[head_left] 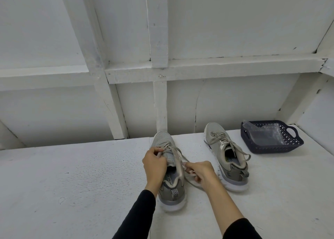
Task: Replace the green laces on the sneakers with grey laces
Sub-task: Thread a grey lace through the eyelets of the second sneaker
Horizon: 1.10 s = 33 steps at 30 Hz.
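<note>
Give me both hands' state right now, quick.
Left hand: fingers pinch the lace at the near sneaker's tongue.
Right hand: fingers curled round a loop of the same lace.

Only a cut-off fragment reads — "MORY FO" — printed on the insole (167, 180) of the near sneaker (169, 190); the other sneaker's (226, 159) insole print is illegible.

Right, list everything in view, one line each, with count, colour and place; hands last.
grey mesh sneakers: two, grey with pale soles; near one under the hands, the other to its right on the table.
laces: pale grey-beige, threaded in both sneakers.
dark blue plastic basket: one, far right of the table, holding clear plastic packaging.
white table: one, against a white framed wall.
hands: left grips the near sneaker's lace by the tongue; right pinches its other lace end.
</note>
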Tool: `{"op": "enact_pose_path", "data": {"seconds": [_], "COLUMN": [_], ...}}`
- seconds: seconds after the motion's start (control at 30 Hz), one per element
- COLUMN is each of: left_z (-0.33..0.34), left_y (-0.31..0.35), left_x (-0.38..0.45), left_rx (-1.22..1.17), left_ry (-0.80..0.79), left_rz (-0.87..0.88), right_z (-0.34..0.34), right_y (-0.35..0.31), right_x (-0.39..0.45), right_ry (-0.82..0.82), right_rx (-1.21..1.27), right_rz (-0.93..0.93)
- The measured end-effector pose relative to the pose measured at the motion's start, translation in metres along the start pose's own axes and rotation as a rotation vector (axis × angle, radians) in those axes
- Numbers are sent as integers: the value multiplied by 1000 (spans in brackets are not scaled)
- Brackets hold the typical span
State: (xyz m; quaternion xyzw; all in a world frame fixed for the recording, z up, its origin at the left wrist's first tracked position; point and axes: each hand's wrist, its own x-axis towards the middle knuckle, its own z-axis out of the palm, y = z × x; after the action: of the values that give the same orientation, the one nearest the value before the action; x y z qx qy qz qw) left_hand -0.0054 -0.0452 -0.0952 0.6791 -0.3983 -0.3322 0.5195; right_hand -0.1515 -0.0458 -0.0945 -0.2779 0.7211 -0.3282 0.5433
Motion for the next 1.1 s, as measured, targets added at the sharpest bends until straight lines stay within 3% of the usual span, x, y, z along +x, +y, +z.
{"op": "enact_pose_path", "data": {"seconds": [0.13,0.4,0.53,0.9,1.1], "left_z": [1,2,2,-1,-2], "left_y": [-1,-2,-2,3,3], "left_x": [0,2,2,-2,-1], "left_rx": [2,29,29,22,19], "left_ry": [2,14,13,0,-6], "left_rz": [-6,-10,-4,-3,-4], "right_z": [0,1,0,-9,5], "right_y": [3,12,14,24,18], "right_x": [0,-9,-5,17,17], "right_ry": [116,-59,78,409,311], "right_rx": [-102,-676,-836,-841,-845], "right_rz": [-98,-345,-399,-481,-597]}}
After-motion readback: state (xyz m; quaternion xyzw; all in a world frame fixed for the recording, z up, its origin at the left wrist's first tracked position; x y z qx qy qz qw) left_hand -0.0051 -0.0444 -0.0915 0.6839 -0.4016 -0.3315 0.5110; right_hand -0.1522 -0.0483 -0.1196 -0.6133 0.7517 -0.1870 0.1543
